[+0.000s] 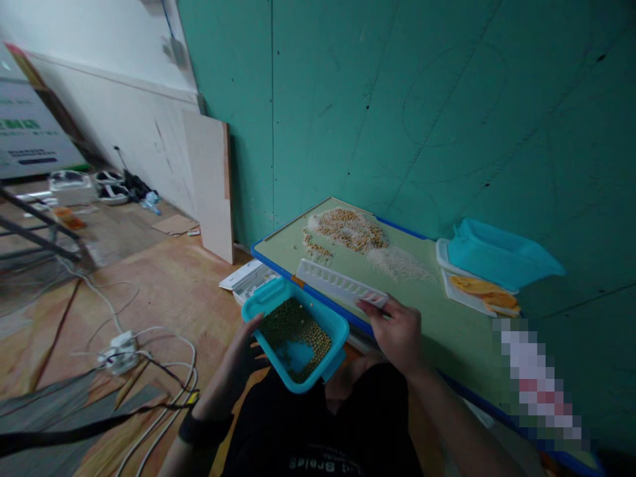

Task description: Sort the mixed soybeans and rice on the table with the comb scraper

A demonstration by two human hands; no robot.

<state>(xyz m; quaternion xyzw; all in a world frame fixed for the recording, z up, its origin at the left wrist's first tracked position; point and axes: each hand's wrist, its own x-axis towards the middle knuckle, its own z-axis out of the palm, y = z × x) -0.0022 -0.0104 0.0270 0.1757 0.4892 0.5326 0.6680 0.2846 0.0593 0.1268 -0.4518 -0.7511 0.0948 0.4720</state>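
Observation:
My left hand (242, 352) grips the left side of a blue plastic bin (335, 334), its thumb on the rim and its fingers underneath. Small dark green beans (283, 321) and yellow beans (320, 341) lie inside, with part of the blue bottom showing. In my right hand (400, 331) is a long white slotted plastic strip (338, 281), pinched at its near right end. The strip spans the blue table edge beside the bin. Beyond it, yellow beans mixed with white grains (345, 228) are spread on the pale green tabletop (427, 308), next to a pile of white grains (397, 263).
A second blue bin (501, 255) rests on a white tray at the table's right, above a yellow cloth (484, 293). A green wall (397, 99) backs the table. White cables and a power strip (122, 351) lie on the floor at left. A board (211, 185) leans against the wall.

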